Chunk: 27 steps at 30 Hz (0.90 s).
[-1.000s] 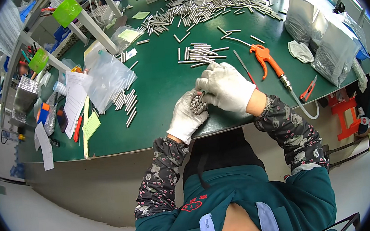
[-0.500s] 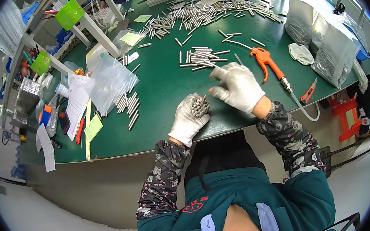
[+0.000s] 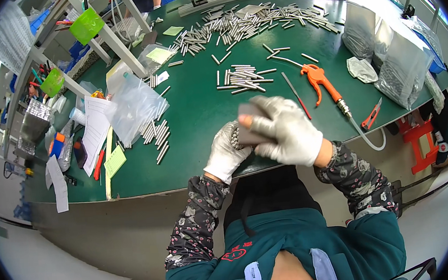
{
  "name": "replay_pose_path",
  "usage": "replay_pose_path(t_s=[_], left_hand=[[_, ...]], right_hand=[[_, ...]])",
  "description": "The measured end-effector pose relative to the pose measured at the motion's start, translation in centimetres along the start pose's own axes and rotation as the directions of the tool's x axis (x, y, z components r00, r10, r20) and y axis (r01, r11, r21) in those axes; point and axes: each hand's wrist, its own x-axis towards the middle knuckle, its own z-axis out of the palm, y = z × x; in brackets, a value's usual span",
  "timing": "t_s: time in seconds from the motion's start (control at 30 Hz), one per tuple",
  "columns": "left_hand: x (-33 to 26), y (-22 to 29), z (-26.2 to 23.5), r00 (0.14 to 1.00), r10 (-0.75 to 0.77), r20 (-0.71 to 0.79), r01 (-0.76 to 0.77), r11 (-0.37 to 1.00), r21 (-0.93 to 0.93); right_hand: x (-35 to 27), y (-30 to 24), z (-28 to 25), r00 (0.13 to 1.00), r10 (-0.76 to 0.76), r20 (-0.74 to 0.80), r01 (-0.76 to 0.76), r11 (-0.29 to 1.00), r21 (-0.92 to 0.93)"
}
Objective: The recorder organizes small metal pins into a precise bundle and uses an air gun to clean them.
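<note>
While the white-gloved left hand [image 3: 227, 153] cups a bundle of short silver metal rods [image 3: 232, 134], the white-gloved right hand [image 3: 286, 130] presses over it, fingers spread, at the green table's [image 3: 194, 110] near edge.

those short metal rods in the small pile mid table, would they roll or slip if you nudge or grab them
The metal rods look round, smooth and shiny, so a nudge would probably roll and scatter them across the flat green table. They appear stiff, likely heavy for their size. Gloved fingers might slip on single rods; the left hand grips a bundle.
</note>
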Motion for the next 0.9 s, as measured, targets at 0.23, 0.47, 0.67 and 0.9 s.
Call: replay_pose_path(t_s=[0.23, 0.47, 0.67, 0.9], left_hand=[[-0.3, -0.1, 0.6, 0.965, -0.257, 0.048, 0.251, 0.86, -0.445], [-0.6, -0.9, 0.5, 0.971, -0.238, -0.005, 0.22, 0.906, -0.361], [-0.4, -0.3, 0.6, 0.965, -0.262, 0.018, 0.237, 0.839, -0.489], [-0.3, 0.4, 0.3, 0.96, -0.278, 0.01, 0.265, 0.903, -0.337]], right_hand=[[0.8, 1.0, -1.0, 0.98, 0.095, -0.173, -0.122, 0.981, -0.149], [1.3, 1.9, -0.9, 0.961, 0.253, -0.114, -0.272, 0.938, -0.213], [1.3, 2.6, -0.1, 0.932, 0.331, -0.148, -0.362, 0.867, -0.343], [0.1, 2.0, 0.3, 0.898, 0.435, -0.066, -0.43, 0.838, -0.335]])
